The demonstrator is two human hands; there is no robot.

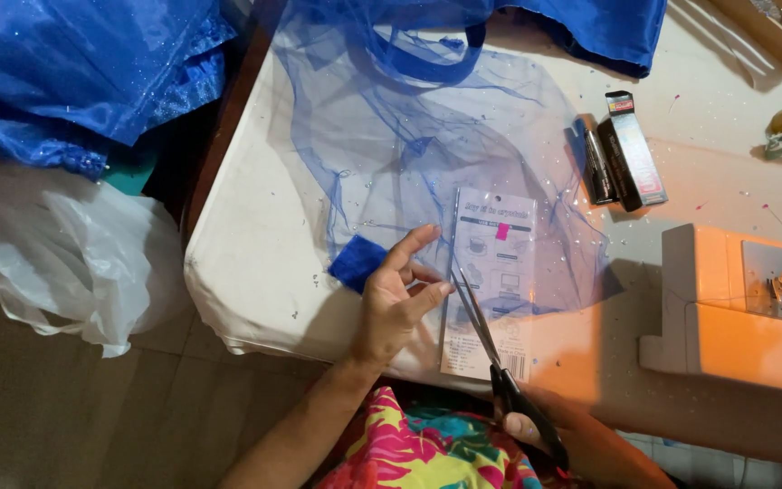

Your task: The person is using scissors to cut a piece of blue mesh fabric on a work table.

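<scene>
We find the right hand [536, 433] closed on the black handles of the scissors [486, 335], whose blades look near shut and run up and left from the grip, tips just beside the left hand's [393, 303] fingertips. The left hand lies flat and open, holding nothing, pressing the blue net [427, 145] to the white tabletop [246, 226] just left of the packet [491, 272]. The net spreads upward and away from both hands; the left hand is nearer it, and 1 blue patch [356, 263] lies just left of that hand.
</scene>
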